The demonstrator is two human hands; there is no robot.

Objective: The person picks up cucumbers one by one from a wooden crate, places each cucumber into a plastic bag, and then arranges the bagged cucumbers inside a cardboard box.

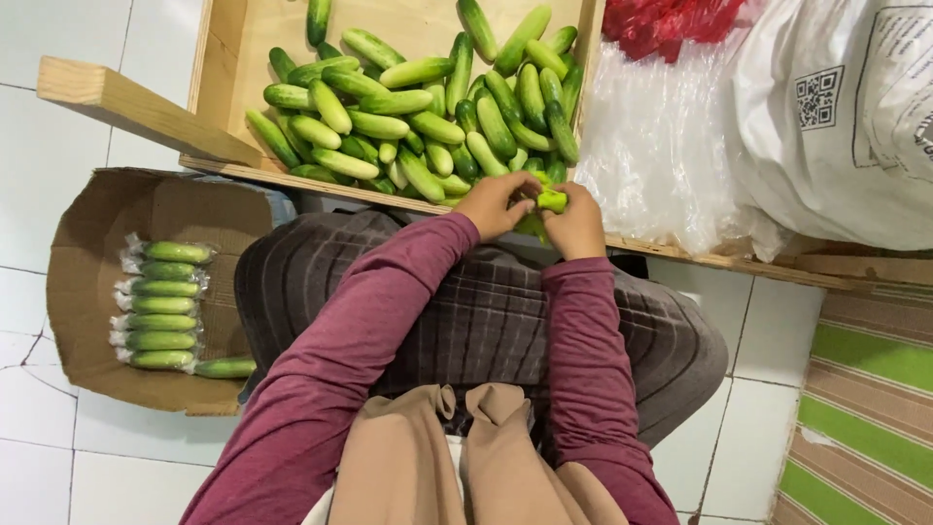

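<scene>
Head view: both hands [539, 209] hide most of a cucumber [552, 200].

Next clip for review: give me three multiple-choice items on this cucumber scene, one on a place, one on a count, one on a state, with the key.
1. Where do the wrapped cucumbers lie?
A. In the cardboard box at the person's left
B. On the white sack
C. In the wooden crate

2. How many hands are on the cucumber at the crate's edge?
A. None
B. One
C. Two

3. What state are the cucumbers in the wooden crate in?
A. Sliced
B. Loose and unwrapped
C. Each sealed in film

Key: 1 A, the film-wrapped row lies in the open box; 2 C, left hand and right hand both close on it; 3 B, the pile shows bare green skins.
</scene>
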